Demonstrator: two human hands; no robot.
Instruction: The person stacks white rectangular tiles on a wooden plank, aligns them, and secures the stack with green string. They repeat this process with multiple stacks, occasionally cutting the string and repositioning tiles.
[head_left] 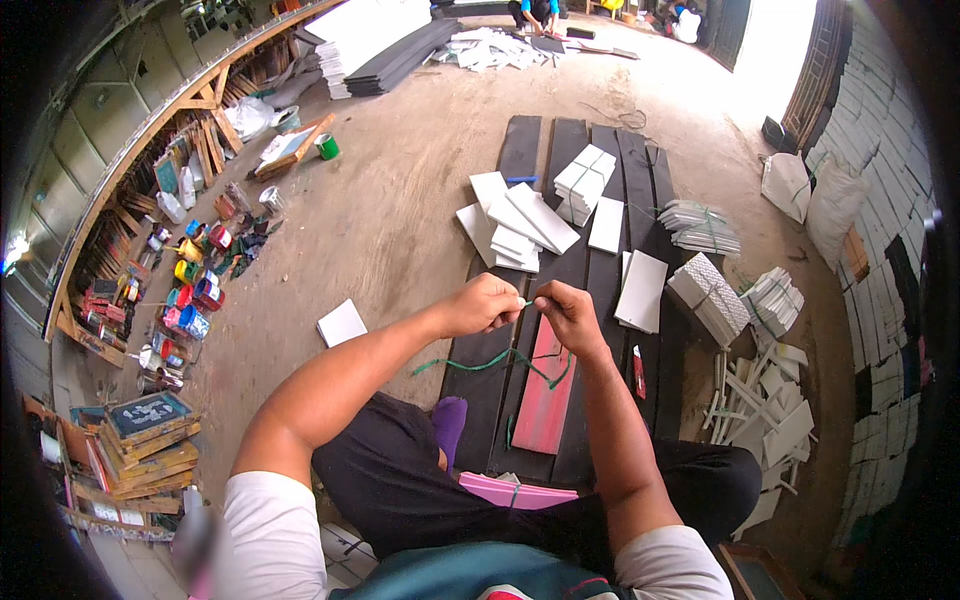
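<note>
Black boards (565, 200) lie on the dirt floor (400, 210), carrying white panels (520, 225) and a pink board (545, 385). Above it, left hand (482, 305) and right hand (570, 315) each close their grip on a thin green cord (495, 360) (its slack trails below).

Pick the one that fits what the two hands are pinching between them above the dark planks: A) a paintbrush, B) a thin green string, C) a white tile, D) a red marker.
B: the left hand and the right hand meet on a thin green string, which trails down in loops over the pink board on the dark planks.
</note>
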